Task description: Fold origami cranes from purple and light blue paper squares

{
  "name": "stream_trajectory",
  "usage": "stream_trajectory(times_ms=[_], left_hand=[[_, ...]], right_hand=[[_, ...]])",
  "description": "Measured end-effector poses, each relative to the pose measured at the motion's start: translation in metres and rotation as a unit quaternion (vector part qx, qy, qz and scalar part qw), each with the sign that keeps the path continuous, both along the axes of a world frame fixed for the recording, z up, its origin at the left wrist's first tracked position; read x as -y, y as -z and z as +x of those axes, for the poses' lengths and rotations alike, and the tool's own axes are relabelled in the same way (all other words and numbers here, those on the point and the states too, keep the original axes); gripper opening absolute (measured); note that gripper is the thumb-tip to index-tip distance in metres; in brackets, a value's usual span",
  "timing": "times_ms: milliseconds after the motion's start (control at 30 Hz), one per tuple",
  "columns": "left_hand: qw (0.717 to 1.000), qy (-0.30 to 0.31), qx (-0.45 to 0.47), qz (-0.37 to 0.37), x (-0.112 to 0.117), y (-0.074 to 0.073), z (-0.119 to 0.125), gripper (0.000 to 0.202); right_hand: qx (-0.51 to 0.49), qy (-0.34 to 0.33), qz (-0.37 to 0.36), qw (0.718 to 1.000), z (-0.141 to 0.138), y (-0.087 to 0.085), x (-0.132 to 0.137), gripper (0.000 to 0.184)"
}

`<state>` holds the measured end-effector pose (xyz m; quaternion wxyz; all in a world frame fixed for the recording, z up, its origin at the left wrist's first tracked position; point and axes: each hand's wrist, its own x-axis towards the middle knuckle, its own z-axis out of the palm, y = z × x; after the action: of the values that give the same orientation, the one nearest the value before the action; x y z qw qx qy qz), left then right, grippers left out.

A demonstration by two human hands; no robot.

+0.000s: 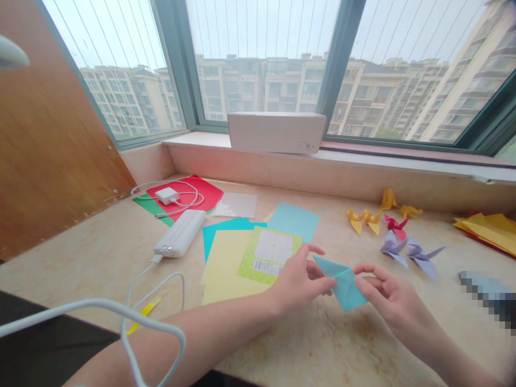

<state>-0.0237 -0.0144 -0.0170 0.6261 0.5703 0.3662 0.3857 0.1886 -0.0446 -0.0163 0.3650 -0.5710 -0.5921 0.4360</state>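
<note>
A folded light blue sheet of origami paper (347, 290) is held just above the table, between both hands. It has a crease across it and a pointed upper left corner. My left hand (298, 277) grips its left edge between thumb and fingers, with the index finger raised off the paper. On the right edge, my right hand (385, 293) pinches the same paper with thumb and index finger. Beneath and beside my left wrist lie pale yellow sheets (228, 255) and a green dotted paper packet (250, 263) with a label.
Several folded paper cranes, including a purple one (421, 255) and a red one (395, 226), stand at right. Yellow sheets (489, 228) lie farther right. A power bank (181, 232) with a white cable (100, 305) sits left. A white box (276, 131) rests on the windowsill.
</note>
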Motion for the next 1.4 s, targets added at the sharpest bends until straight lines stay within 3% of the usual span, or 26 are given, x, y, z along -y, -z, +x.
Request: stream_trajectory(times_ms=[100,233,467,600,767,967,1200,1400], left_hand=[[0.999,0.0,-0.041,0.019,0.002,-0.002,0.0,0.047],[1.0,0.002,-0.018,0.009,0.0,-0.002,0.001,0.046],[0.998,0.054,0.004,-0.022,-0.001,-0.001,0.003,0.023],[0.998,0.055,-0.034,-0.002,-0.001,0.0,0.005,0.024],[0.998,0.018,-0.059,0.028,-0.005,-0.001,0.008,0.025],[0.997,0.031,-0.063,0.043,-0.002,-0.003,0.006,0.025],[0.998,0.05,-0.016,0.036,-0.003,0.0,0.011,0.017],[0.989,0.036,-0.103,0.099,0.0,-0.003,0.004,0.023]], right_hand=[[0.007,-0.02,-0.01,1.0,0.002,-0.003,0.0,0.043],[0.027,-0.042,-0.002,0.999,-0.001,-0.008,0.0,0.041],[-0.002,0.002,0.02,1.0,-0.002,0.0,-0.001,0.041],[-0.047,-0.007,-0.016,0.999,0.0,0.003,-0.003,0.039],[-0.096,-0.019,-0.036,0.995,-0.004,-0.006,-0.008,0.036],[-0.058,-0.022,0.014,0.998,-0.01,-0.006,-0.014,0.04],[-0.058,-0.043,-0.004,0.997,0.002,-0.004,-0.014,0.038],[-0.066,-0.08,-0.018,0.994,0.001,-0.005,-0.015,0.033]])
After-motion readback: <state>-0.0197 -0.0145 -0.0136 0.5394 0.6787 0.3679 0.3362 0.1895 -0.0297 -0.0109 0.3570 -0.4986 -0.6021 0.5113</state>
